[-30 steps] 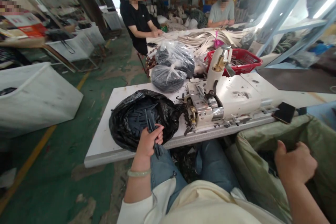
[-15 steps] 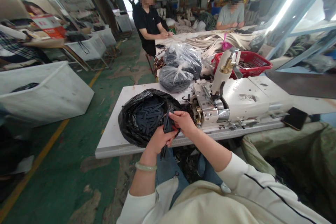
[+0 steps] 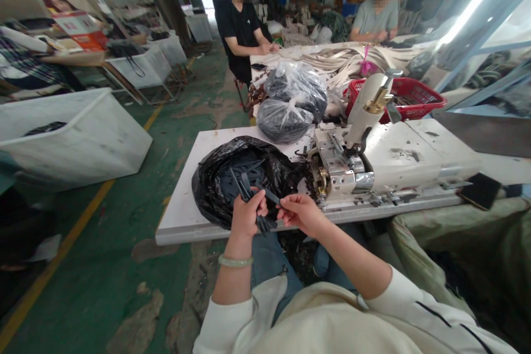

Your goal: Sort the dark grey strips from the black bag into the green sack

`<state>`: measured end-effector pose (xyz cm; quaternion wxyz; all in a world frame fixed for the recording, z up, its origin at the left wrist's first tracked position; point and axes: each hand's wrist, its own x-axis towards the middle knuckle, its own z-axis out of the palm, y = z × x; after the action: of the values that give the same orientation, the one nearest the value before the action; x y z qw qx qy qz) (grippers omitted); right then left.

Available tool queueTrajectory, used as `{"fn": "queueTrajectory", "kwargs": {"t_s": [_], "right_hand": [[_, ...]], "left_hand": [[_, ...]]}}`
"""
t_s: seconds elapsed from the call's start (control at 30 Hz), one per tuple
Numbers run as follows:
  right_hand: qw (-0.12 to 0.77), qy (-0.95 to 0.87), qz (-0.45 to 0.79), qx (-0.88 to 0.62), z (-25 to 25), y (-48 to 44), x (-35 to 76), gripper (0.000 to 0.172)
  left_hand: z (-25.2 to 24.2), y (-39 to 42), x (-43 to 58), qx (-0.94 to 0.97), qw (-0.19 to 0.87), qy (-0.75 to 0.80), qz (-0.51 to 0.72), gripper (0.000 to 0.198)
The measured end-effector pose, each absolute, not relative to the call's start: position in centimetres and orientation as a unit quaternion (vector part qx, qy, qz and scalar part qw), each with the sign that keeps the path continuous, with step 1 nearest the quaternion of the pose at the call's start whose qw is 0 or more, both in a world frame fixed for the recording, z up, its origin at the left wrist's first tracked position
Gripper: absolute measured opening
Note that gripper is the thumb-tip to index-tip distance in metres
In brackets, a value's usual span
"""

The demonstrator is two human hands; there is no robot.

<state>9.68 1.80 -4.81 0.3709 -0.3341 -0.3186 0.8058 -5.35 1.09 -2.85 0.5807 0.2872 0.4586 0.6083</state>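
1. Strips of narrow, flat, dark blue-grey material [image 3: 264, 224] are gripped in a loose bundle by the bare left hand [image 3: 248, 214], its thumb and fingers closed around them; ends are left sticking out above and below.
2. One flat dark blue-grey strip [image 3: 272, 197] is held slanting between the hands — its right end is pinched by the thumb and fingertips of the bare right hand [image 3: 301, 213].
3. Both hands are held near the front edge of a flat white table [image 3: 179, 214], just beside an open black plastic bag [image 3: 203, 199], in which similar loose strips [image 3: 227, 178] are piled.
4. To the right of that bag, an off-white machine with shiny metal parts [image 3: 344, 180] is mounted; behind, clear plastic bags with dark contents [image 3: 284, 120] are stacked.
5. Farther back, a red plastic basket [image 3: 423, 111] is placed, and pale strips are handled by a person in a black T-shirt [image 3: 238, 22] — details too small to tell.
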Motion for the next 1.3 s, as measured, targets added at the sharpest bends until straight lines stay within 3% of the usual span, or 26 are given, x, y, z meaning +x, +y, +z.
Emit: {"fn": "queueTrajectory", "kwargs": {"t_s": [0.17, 0.3, 0.4, 0.47, 0.6, 0.7, 0.77, 0.9, 0.97, 1.07, 1.2, 1.3], "right_hand": [[0.294, -0.238, 0.886, -0.267, -5.3, 1.6, 10.5, 0.020], [0.253, -0.209, 0.914, -0.238, -5.2, 2.1, 10.7, 0.037], [0.243, -0.201, 0.926, -0.209, -4.6, 2.4, 10.6, 0.032], [0.275, -0.230, 0.907, -0.222, -4.3, 2.4, 10.3, 0.026], [0.383, -0.353, 0.781, -0.345, -4.0, 2.0, 9.8, 0.035], [0.387, -0.368, 0.762, -0.367, -3.8, 1.8, 10.0, 0.037], [0.358, -0.323, 0.813, -0.328, -3.7, 2.0, 10.4, 0.036], [0.189, -0.176, 0.943, -0.210, -3.7, 2.6, 10.8, 0.042], [0.152, -0.144, 0.962, -0.173, -3.8, 2.7, 10.7, 0.032], [0.228, -0.218, 0.930, -0.190, -3.5, 2.5, 11.3, 0.021], [0.406, -0.412, 0.743, -0.337, -2.3, 2.3, 15.4, 0.030], [0.457, -0.457, 0.614, -0.453, -2.0, 2.8, 20.2, 0.035]], "left_hand": [[-2.6, 1.1, -5.3, 0.329, 0.568, 0.455, 0.601, 0.023], [-2.5, 1.1, -5.4, 0.352, 0.567, 0.464, 0.583, 0.022], [-2.5, 1.1, -5.4, 0.356, 0.580, 0.465, 0.567, 0.022], [-2.5, 1.0, -5.3, 0.357, 0.598, 0.457, 0.553, 0.021], [-2.4, 0.9, -5.3, 0.366, 0.620, 0.439, 0.538, 0.024], [-2.3, 0.9, -5.3, 0.367, 0.611, 0.442, 0.545, 0.020], [-2.3, 1.0, -5.2, 0.370, 0.600, 0.453, 0.546, 0.019], [-2.2, 1.0, -5.1, 0.372, 0.609, 0.467, 0.523, 0.021], [-2.2, 0.9, -5.0, 0.378, 0.622, 0.467, 0.502, 0.022], [-2.1, 0.9, -5.1, 0.368, 0.629, 0.467, 0.502, 0.022], [-2.0, 1.0, -6.0, 0.325, 0.625, 0.471, 0.531, 0.019], [-2.2, 1.2, -6.7, 0.310, 0.631, 0.470, 0.534, 0.017]]}}
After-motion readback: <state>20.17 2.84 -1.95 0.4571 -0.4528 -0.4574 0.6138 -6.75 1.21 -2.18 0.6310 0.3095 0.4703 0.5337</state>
